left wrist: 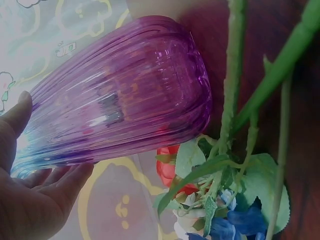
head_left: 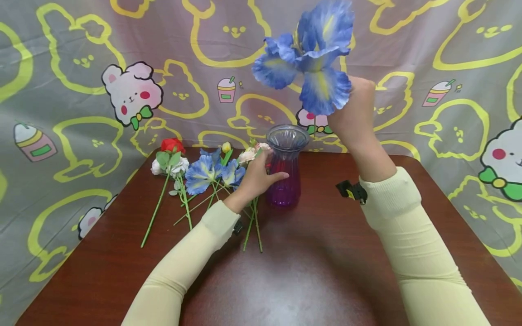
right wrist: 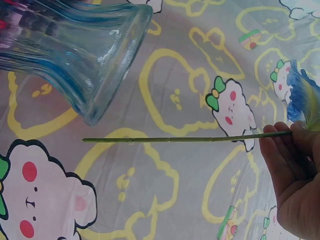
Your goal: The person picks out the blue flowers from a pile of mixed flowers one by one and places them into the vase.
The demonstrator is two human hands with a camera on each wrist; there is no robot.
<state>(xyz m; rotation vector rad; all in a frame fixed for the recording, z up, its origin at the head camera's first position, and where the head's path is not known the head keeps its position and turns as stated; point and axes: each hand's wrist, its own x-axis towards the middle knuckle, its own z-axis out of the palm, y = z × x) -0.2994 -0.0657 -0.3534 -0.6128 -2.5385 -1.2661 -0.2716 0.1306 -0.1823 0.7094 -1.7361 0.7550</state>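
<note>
A ribbed glass vase (head_left: 287, 165), purple below and bluish-clear at its flared mouth, stands upright on the table. My left hand (head_left: 256, 177) grips it from the left, thumb across the front; in the left wrist view the vase (left wrist: 130, 90) lies between thumb and fingers near its neck. Up high to the right of the vase, my right hand (head_left: 354, 111) holds an artificial blue iris (head_left: 322, 63), partly covered by the bloom. The right wrist view shows fingers pinching the stem (right wrist: 190, 140) just below the flower. Its bare lower end points toward the vase mouth (right wrist: 107, 75), apart from it.
Left of the vase, artificial flowers lie on the brown table (head_left: 310, 271): a red rose (head_left: 172, 145), white flowers (head_left: 178, 166), blue irises (head_left: 201, 175) and pale pink blooms (head_left: 247, 155). Several green stems point toward the front. A patterned curtain (head_left: 183, 27) hangs behind.
</note>
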